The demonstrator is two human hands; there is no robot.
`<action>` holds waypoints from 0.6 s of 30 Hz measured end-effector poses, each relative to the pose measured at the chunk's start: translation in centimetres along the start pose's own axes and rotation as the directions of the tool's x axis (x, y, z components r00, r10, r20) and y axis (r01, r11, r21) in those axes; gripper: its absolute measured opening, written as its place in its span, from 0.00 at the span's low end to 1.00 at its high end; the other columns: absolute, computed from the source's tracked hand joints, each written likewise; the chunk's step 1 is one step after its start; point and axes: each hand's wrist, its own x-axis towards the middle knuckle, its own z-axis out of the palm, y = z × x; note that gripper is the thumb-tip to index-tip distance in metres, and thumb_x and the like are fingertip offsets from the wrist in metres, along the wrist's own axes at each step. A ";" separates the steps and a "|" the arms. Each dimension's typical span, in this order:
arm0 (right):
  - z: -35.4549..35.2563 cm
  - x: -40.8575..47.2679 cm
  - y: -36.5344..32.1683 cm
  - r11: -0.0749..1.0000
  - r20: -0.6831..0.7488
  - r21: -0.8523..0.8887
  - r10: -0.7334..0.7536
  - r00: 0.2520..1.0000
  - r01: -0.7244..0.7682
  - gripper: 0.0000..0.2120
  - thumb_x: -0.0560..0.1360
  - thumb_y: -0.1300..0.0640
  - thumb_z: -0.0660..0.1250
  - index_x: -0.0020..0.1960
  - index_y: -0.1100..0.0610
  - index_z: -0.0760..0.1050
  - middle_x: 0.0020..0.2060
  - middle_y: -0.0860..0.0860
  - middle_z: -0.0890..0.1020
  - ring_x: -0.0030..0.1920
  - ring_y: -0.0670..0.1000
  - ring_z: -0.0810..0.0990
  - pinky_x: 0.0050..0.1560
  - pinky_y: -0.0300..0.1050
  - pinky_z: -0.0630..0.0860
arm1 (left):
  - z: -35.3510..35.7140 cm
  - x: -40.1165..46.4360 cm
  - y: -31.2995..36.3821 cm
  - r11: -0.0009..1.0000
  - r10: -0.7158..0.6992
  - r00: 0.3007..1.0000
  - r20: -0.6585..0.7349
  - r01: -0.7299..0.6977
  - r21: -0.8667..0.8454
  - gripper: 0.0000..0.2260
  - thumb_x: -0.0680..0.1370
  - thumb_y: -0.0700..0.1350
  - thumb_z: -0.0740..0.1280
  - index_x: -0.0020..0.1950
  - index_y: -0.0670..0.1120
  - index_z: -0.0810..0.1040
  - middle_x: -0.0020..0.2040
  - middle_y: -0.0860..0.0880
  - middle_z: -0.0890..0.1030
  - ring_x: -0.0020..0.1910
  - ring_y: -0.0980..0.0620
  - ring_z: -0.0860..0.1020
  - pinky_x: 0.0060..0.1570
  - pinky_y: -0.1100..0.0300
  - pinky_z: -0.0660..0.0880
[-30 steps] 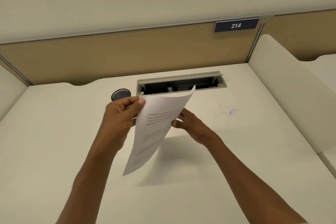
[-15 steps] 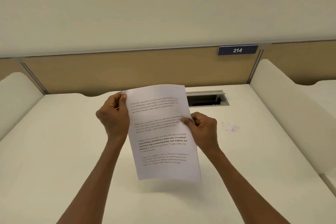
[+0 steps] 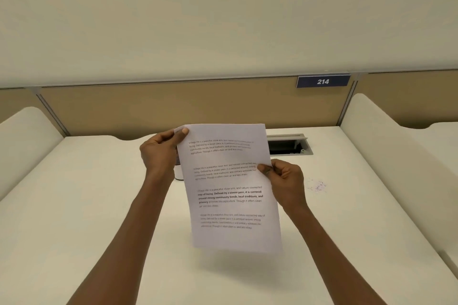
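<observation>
From the head camera, a printed sheet of paper (image 3: 230, 188) was held up over the middle of a pale desk (image 3: 81, 205), its text side facing the viewer and leaning slightly left. The left hand (image 3: 158, 153) pinched the sheet's top left corner, thumb on the front. The right hand (image 3: 285, 178) pinched the right edge about a third of the way down, fingers curled. The bottom edge hung free above the desk, with a shadow beneath it. A small cylinder (image 3: 178, 174) stood just behind the left edge, mostly hidden. The cable opening (image 3: 288, 145) lay past the top right corner, and a purple smudge (image 3: 317, 185) marked the desk near the right hand. A left divider (image 3: 24, 143), a right divider (image 3: 384, 156) and a tan back panel (image 3: 173, 109) bounded the desk, with a wide stretch of desktop between each forearm and the divider on its side. A number plate (image 3: 323, 81) read 214.
</observation>
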 end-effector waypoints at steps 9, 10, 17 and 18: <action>-1.2 0.1 -0.7 0.997 0.122 -0.050 0.072 0.990 -0.067 0.06 0.78 0.60 0.66 0.50 0.56 0.82 0.42 0.50 0.86 0.36 0.46 0.83 0.35 0.36 0.79 | 0.9 0.1 0.1 0.998 -0.060 0.997 0.049 0.062 -0.032 0.12 0.75 0.41 0.76 0.56 0.39 0.82 0.42 0.48 0.84 0.29 0.56 0.79 0.23 0.65 0.70; -1.3 0.1 -0.7 0.995 0.135 -0.067 0.079 0.988 -0.070 0.07 0.79 0.61 0.66 0.51 0.56 0.82 0.42 0.49 0.86 0.36 0.44 0.83 0.35 0.35 0.78 | 1.1 0.0 0.1 0.994 -0.078 0.995 0.056 0.082 -0.069 0.12 0.75 0.40 0.76 0.57 0.40 0.81 0.43 0.48 0.84 0.32 0.55 0.80 0.24 0.65 0.71; -2.2 0.3 -0.8 0.992 0.198 -0.064 0.118 0.973 -0.107 0.10 0.80 0.59 0.64 0.60 0.50 0.76 0.51 0.46 0.84 0.46 0.46 0.85 0.45 0.43 0.82 | 1.5 0.2 0.1 0.981 -0.116 0.991 0.073 0.126 -0.150 0.16 0.70 0.40 0.79 0.56 0.40 0.83 0.50 0.44 0.86 0.41 0.47 0.83 0.39 0.55 0.80; -2.1 0.3 -0.8 0.992 0.189 -0.052 0.124 0.974 -0.116 0.09 0.80 0.59 0.64 0.59 0.51 0.76 0.50 0.45 0.84 0.45 0.46 0.85 0.44 0.42 0.82 | 1.6 0.3 0.0 0.979 -0.114 0.991 0.065 0.123 -0.165 0.16 0.70 0.40 0.80 0.56 0.40 0.83 0.50 0.44 0.86 0.42 0.47 0.84 0.42 0.54 0.82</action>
